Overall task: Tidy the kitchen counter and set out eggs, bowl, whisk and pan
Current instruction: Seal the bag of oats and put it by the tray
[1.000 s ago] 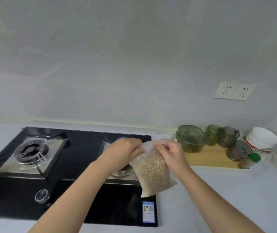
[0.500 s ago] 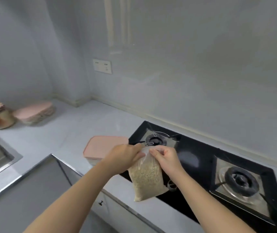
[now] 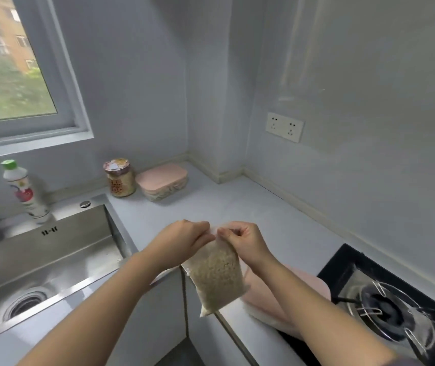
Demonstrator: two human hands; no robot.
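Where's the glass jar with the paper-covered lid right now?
Head view, back left: the glass jar stands on the grey counter, beside the pink lidded box.

Grey counter (image 3: 211, 207); jar (image 3: 120, 177); pink boxes (image 3: 163, 182); bottle (image 3: 24, 191) beside sink (image 3: 52, 249).

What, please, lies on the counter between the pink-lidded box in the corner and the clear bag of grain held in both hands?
In the head view, only bare pale counter lies between the pink-lidded box and the clear bag of grain.
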